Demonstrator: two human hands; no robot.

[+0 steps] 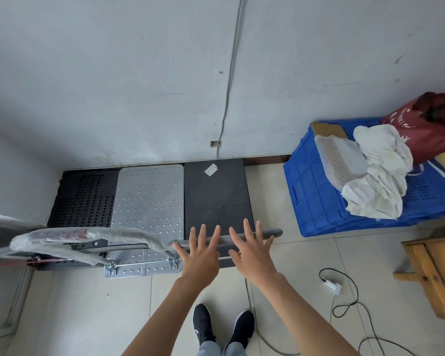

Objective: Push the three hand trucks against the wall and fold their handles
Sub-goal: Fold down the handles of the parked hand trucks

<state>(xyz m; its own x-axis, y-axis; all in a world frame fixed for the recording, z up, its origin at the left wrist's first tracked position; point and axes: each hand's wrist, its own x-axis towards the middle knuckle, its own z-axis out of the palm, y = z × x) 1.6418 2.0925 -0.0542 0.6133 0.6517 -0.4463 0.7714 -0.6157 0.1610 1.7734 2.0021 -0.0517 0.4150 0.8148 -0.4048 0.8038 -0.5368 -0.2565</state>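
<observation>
Both hands, left hand [199, 255] and right hand [252, 253], hover open with fingers spread over the upright grey handle bar [267, 233] of the black hand truck [215, 196] parked against the wall [139, 86]; that stiff, probably smooth metal tube looks best gripped mid-bar.

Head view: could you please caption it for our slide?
Open left hand and right hand above the grey handle of the black platform truck, parked against the wall.
</observation>
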